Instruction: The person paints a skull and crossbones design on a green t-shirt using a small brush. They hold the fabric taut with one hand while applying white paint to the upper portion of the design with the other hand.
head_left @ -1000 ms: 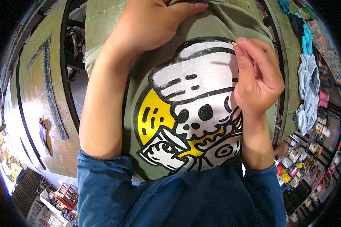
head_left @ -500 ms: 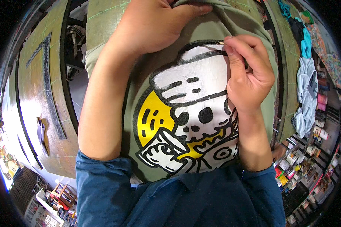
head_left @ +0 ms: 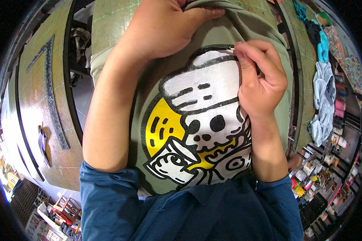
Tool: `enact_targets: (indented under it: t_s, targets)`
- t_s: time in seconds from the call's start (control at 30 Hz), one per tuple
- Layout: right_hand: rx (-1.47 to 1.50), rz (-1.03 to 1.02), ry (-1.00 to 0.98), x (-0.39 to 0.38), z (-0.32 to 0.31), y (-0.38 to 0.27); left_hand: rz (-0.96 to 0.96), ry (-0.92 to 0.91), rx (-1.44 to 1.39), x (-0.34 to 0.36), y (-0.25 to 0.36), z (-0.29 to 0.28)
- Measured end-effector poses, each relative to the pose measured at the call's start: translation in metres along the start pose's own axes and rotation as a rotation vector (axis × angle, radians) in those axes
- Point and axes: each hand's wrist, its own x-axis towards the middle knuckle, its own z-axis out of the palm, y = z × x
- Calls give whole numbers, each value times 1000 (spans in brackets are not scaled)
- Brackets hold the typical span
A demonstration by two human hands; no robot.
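Note:
A grey-green T-shirt (head_left: 217,33) lies stretched over a board in front of me. Its large print (head_left: 207,82) shows a white skull in a hat with black outlines and yellow patches. At the top edge of the view my left hand (head_left: 165,30) presses on the cloth, thumb stretched rightward along a bunched fold; its other fingers are mostly cut off. My right hand (head_left: 263,76) is closed in a pinch on a thin stick (head_left: 231,49). Only the stick's pale tip shows, at the black outline along the hat's top. The rest is hidden by my fingers.
Another board (head_left: 52,100) with a dark angled strip stands to the left, a small purple cloth (head_left: 43,140) on it. On the right are a board (head_left: 303,116), pale blue-grey cloth (head_left: 323,100) and, farther down, several containers (head_left: 309,172).
My right hand has shifted slightly left and down along the hat's black outline, with the stick in its fingers. The left hand stays nearly in place.

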Motion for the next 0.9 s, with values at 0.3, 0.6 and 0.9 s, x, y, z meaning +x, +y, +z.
enact_targets:
  t_s: [0.3,0.6,0.9]
  targets:
    - [-34,-3,-10,0,-1,-1,-37,7,96,-1,4,-2]
    - [-82,-6,-10,-1,-2,-5,-41,-5,-37,1,0,0]
    - [-133,-19,8,-3,-3,0,-66,16,13,1,0,-1]
